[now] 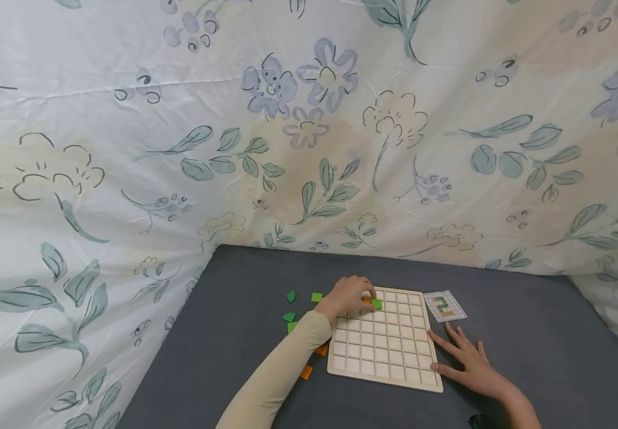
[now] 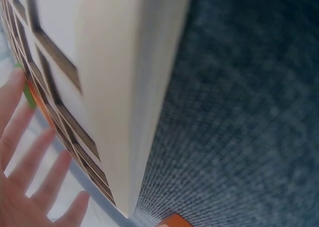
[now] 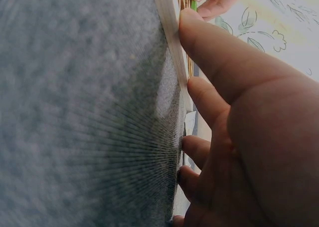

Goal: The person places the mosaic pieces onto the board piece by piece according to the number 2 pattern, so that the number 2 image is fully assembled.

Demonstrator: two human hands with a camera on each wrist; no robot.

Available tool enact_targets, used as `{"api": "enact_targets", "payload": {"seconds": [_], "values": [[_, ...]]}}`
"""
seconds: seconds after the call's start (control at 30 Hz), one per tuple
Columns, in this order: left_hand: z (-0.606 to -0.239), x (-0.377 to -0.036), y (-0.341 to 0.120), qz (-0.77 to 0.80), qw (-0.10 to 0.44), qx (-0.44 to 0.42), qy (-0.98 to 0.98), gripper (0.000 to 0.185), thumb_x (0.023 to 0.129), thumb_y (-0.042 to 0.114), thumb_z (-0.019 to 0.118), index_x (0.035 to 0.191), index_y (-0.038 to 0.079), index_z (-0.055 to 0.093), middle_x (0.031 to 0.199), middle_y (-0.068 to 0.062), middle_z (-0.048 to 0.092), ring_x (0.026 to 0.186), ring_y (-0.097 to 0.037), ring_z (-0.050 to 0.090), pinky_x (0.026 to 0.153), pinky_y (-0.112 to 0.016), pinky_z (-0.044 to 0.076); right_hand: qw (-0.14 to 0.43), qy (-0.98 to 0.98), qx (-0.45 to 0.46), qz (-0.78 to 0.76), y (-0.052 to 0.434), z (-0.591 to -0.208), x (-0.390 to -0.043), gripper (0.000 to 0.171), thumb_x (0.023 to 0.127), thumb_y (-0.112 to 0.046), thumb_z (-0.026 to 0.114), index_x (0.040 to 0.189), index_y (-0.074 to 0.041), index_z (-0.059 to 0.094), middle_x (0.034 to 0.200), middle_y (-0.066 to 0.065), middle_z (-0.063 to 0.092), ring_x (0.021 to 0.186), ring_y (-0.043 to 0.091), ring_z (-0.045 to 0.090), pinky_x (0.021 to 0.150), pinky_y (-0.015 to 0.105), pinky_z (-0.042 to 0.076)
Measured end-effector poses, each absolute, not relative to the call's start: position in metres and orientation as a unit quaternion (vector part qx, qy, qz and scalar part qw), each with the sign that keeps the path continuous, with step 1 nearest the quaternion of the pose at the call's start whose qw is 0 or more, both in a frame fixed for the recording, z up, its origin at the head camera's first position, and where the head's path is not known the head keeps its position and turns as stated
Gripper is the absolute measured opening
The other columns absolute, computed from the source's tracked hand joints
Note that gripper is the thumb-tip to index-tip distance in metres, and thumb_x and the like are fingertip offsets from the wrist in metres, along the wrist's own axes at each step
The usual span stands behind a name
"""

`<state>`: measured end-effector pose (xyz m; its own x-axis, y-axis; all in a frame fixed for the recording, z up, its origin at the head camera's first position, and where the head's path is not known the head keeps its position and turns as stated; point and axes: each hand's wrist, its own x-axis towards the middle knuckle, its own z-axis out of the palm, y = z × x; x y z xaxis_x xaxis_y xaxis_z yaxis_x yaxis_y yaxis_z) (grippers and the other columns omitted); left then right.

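A pale wooden grid board [image 1: 381, 381] lies on the dark table. Over its far left part, my left hand [image 1: 347, 296] pinches a green square tile [image 1: 376, 304] between thumb and finger. Beside that tile an orange tile [image 1: 366, 300] shows, partly hidden by the fingers. In the left wrist view the green tile [image 2: 30, 95] stands at the fingertips, while the other fingers are spread out. My right hand [image 1: 472, 364] is at the board's right side with fingers spread. Its thumb and index finger touch the board's edge [image 3: 174, 42] in the right wrist view.
A small card [image 1: 446, 306] with a coloured grid pattern lies right of the board. Left of the board are several loose green pieces [image 1: 316, 297] and orange tiles [image 1: 306, 372], some partly behind the left sleeve [image 1: 282, 369]. A flowered cloth [image 1: 309, 149] hangs behind the table.
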<state>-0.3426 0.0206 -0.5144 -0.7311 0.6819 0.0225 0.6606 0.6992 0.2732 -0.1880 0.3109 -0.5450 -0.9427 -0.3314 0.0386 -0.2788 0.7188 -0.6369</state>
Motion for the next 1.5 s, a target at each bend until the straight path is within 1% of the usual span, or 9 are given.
{"api": "enact_targets", "payload": {"seconds": [0.27,0.57,0.97,1.27,1.5], "values": [[-0.515,-0.342,0.023,0.112,0.021,0.380,0.918,0.029,0.081,0.049,0.064,0.106,0.033,0.067,0.121,0.011,0.057,0.112,-0.013,0.052,0.099,-0.037,0.040,0.034,0.930,-0.164,-0.326,0.309,-0.544,-0.186,0.065,0.084,-0.035,0.065,0.142,-0.018,0.040,0.147,0.033,0.017,0.130,0.061,0.005,0.086,0.081,-0.004],[-0.515,-0.341,0.024,0.115,0.033,0.377,0.918,0.033,0.080,0.050,0.064,0.109,0.034,0.066,0.123,0.010,0.054,0.112,-0.014,0.051,0.098,-0.038,0.040,0.034,0.929,-0.166,-0.329,0.307,-0.541,-0.184,0.064,0.085,-0.034,0.065,0.142,-0.017,0.040,0.147,0.034,0.016,0.130,0.061,0.004,0.086,0.081,-0.006],[-0.512,-0.341,0.022,0.124,0.060,0.369,0.919,0.033,0.081,0.049,0.064,0.111,0.033,0.065,0.128,0.011,0.053,0.118,-0.015,0.048,0.103,-0.042,0.037,0.040,0.930,-0.157,-0.329,0.308,-0.542,-0.184,0.065,0.084,-0.036,0.065,0.142,-0.018,0.040,0.148,0.032,0.016,0.131,0.060,0.003,0.088,0.080,-0.007],[-0.508,-0.343,0.012,0.126,0.043,0.374,0.918,0.031,0.083,0.047,0.063,0.109,0.030,0.066,0.126,0.009,0.054,0.114,-0.014,0.052,0.097,-0.036,0.042,0.034,0.932,-0.157,-0.324,0.308,-0.544,-0.185,0.065,0.084,-0.036,0.065,0.141,-0.018,0.041,0.148,0.032,0.016,0.131,0.059,0.005,0.088,0.080,-0.005],[-0.504,-0.344,0.003,0.135,0.045,0.365,0.920,0.032,0.083,0.046,0.064,0.109,0.029,0.067,0.125,0.007,0.055,0.113,-0.017,0.053,0.091,-0.033,0.046,0.033,0.932,-0.159,-0.325,0.309,-0.544,-0.186,0.065,0.084,-0.036,0.065,0.141,-0.018,0.041,0.148,0.032,0.017,0.131,0.059,0.005,0.088,0.080,-0.005]]}}
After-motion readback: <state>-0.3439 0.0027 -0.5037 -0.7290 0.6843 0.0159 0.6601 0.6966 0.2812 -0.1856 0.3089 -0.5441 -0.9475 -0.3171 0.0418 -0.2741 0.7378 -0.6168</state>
